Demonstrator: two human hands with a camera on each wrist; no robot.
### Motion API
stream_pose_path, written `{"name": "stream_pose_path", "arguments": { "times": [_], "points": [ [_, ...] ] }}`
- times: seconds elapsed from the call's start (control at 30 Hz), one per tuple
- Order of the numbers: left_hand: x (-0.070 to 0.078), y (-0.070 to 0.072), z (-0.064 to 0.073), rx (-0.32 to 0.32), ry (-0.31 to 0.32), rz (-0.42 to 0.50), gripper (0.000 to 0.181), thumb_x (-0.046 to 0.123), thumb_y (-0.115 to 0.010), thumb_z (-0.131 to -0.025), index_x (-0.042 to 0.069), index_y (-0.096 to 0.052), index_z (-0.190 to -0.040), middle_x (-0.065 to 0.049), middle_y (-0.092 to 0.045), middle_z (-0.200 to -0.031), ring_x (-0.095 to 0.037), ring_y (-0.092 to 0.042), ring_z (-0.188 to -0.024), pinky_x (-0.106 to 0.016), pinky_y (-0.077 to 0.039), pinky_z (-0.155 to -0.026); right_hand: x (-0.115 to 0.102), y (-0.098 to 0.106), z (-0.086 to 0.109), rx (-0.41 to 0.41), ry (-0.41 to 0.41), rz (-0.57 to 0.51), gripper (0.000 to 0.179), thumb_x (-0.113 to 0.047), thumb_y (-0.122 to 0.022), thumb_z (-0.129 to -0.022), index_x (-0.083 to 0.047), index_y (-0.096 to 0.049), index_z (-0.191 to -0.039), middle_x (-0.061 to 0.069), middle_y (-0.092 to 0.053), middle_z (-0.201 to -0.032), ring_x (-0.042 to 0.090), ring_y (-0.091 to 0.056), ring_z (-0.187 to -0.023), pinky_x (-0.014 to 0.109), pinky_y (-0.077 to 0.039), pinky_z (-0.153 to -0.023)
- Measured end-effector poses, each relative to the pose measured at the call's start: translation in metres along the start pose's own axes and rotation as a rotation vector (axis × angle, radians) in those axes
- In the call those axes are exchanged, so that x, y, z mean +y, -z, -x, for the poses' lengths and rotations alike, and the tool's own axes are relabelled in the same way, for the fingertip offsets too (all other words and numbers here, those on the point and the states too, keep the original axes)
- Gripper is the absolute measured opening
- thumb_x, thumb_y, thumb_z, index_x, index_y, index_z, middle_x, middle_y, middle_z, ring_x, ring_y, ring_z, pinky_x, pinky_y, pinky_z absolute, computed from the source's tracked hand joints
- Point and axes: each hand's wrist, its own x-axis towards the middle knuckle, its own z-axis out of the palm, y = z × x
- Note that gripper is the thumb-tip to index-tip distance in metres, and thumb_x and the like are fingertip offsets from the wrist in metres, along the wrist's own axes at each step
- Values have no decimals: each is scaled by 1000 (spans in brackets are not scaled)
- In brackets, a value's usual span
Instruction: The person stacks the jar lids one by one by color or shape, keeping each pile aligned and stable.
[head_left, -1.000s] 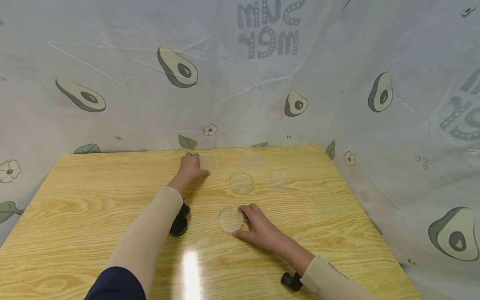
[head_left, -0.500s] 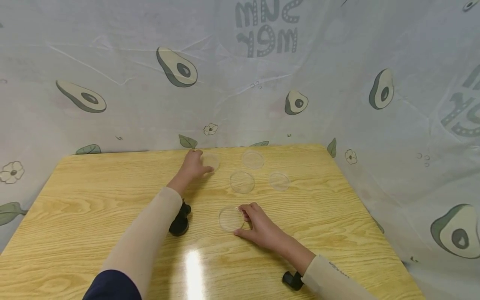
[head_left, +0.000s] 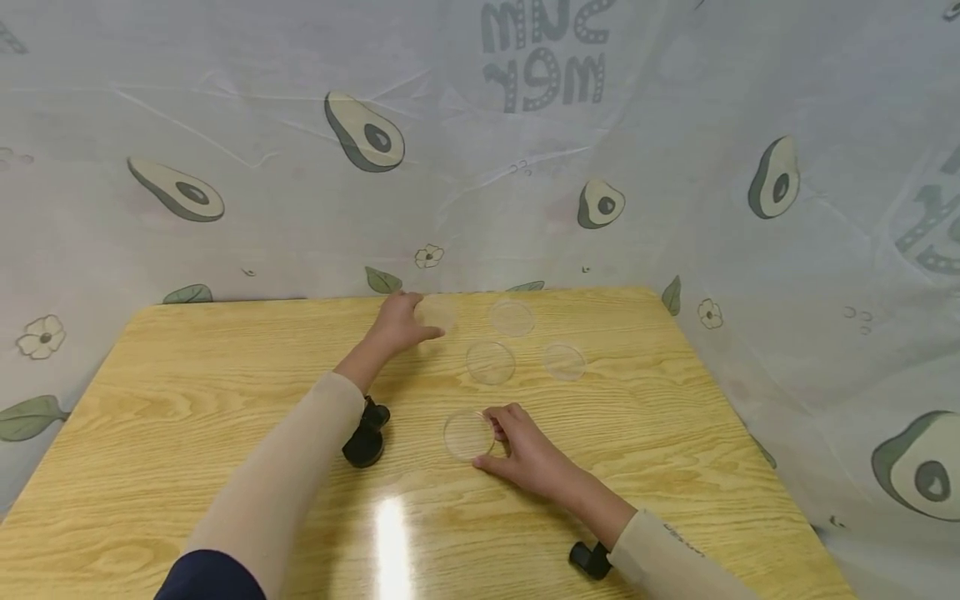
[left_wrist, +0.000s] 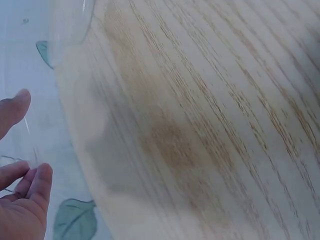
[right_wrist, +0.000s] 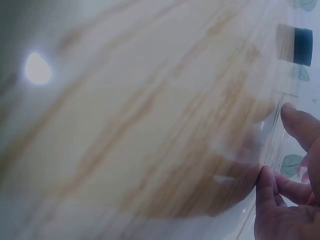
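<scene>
Near the table's far edge, my left hand [head_left: 400, 323] pinches a clear round disc [head_left: 438, 312] between thumb and fingers, by its left side. Closer to me, my right hand [head_left: 531, 454] grips the right rim of another clear disc [head_left: 467, 437], fingers at the far side and thumb at the near side. Three more transparent discs stay on the wood: one at the back [head_left: 512, 318], one in the middle [head_left: 491, 363], one to the right [head_left: 564, 362]. In the left wrist view, the held disc is barely visible beside the fingertips [left_wrist: 42, 175].
The wooden table [head_left: 225, 400] ends at a patterned cloth backdrop [head_left: 480, 167] behind and at the right. Dark camera mounts hang at the left wrist [head_left: 366, 435] and the right wrist [head_left: 590, 560]. A bright glare [head_left: 393, 542] lies on the front of the table.
My left hand has moved right and slightly away from me with its disc, toward the rearmost disc. The right hand keeps its grip in place; the head view has shifted slightly.
</scene>
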Motion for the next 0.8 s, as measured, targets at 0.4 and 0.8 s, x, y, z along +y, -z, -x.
{"name": "stream_pose_path", "arguments": {
  "times": [0.4, 0.8],
  "points": [
    [18, 7, 29, -34, -141, -62, 82, 31, -84, -90, -7, -47, -153, -23, -56, -117, -26, -46, -95, -41, -42, -81, -1, 0, -1, 10, 2, 7, 62, -31, -79, -95, 3, -54, -141, 8, -50, -110, 16, -45, -96, 28, -42, -81],
    [31, 7, 75, -63, -238, -35, 79, 29, -86, -88, -3, -51, -152, -11, -45, -99, -21, -40, -88, -35, -35, -75, -5, -1, -1, 23, -1, 25, 65, -30, -80, -94, 4, -53, -143, 8, -52, -112, 14, -47, -95, 27, -45, -82]
  ]
}}
